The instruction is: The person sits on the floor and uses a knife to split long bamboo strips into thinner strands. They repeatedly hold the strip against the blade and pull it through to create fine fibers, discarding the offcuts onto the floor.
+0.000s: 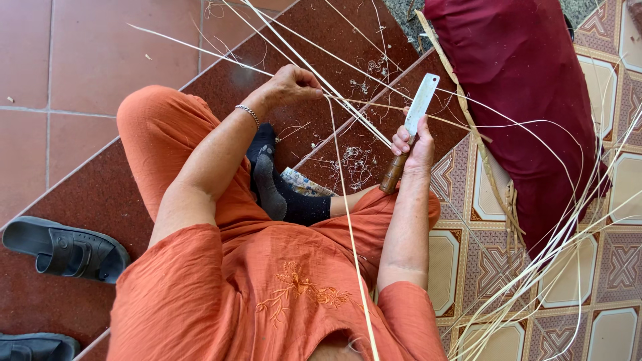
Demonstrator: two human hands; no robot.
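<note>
One small printed package [304,184] lies flat on the dark red floor tile [80,194], just right of the person's black-socked foot [284,194] and partly tucked beneath it. Only a corner shows: pale paper or plastic with blue, yellow and white markings. No signs, labels or screens appear.

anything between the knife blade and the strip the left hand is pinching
Nothing visible does. The knife in the right hand has its blade right at the strip that the left hand pinches.
</note>
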